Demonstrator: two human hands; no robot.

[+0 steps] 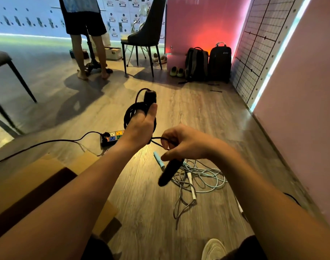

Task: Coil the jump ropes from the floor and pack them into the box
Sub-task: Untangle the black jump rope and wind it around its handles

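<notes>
The left hand (141,126) grips a coiled black jump rope (129,113) together with one upright black handle (150,96), held above the wooden floor (198,113). The right hand (183,143), fingers (167,142) curled, pinches the rope's loose end and holds the other black handle (169,172), which is blurred. A tangled light-blue jump rope (207,177) lies on the floor beneath. The brown cardboard box (29,181) is cut off at the left edge. The print on the wall posters (123,17) and the logo on the black backpack (219,62) are unreadable.

Body in view: left forearm (70,194) and right forearm (263,184), both bare right to the frame edge. left hand (141,124) and right hand (183,143) bare too. Black legwear (98,248) along the bottom edge, shorts or trousers, can't tell. One white sneaker (214,249), textured upper, rounded toe.
</notes>
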